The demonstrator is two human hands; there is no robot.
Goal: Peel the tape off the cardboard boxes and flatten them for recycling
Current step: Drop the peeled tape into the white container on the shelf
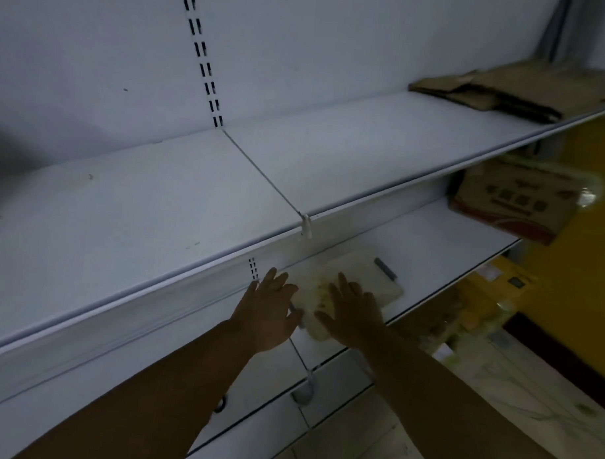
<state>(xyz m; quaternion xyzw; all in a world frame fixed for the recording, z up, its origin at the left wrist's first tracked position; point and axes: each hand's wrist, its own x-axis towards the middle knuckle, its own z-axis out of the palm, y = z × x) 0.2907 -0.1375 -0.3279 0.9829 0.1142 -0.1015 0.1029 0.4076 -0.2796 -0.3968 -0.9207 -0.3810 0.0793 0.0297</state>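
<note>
White metal shelving filled the dim room, with a yellow wall off to the right. On the upper shelf, far right, lay a pile of flattened cardboard. On the lower shelf, at the right end, stood a printed cardboard box, tilted. Both arms reached under the upper shelf. The left hand and the right hand were spread open, fingers apart, gripping nothing, over a pale flat board lying on the lower shelf. A dark handle-like object rested on the board's far end, too blurred to identify.
</note>
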